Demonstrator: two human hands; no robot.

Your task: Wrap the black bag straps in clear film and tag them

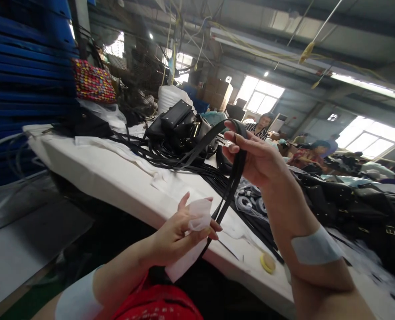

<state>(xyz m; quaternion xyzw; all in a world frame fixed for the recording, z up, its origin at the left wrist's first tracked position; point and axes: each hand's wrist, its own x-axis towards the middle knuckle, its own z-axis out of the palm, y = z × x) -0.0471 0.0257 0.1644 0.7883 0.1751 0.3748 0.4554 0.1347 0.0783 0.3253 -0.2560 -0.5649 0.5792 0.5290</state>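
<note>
Raised above the table, my right hand (255, 153) is closed around a looped black strap (232, 189). The strap hangs down from it toward my other hand, and one length runs back to the pile on the table. Lower down, my left hand (184, 226) pinches a thin white sheet (200, 213), whose lower part hangs below the fingers. Its fingertips are beside the lower end of the strap; whether they grip the strap too, I cannot tell.
Black bags (177, 126) and many black straps (144, 153) lie on the white table (93, 173). A yellow tape roll (267, 263) sits near its front edge. More black bags (353, 209) are heaped at the right. Blue stacked panels (24, 89) stand left; people work farther back.
</note>
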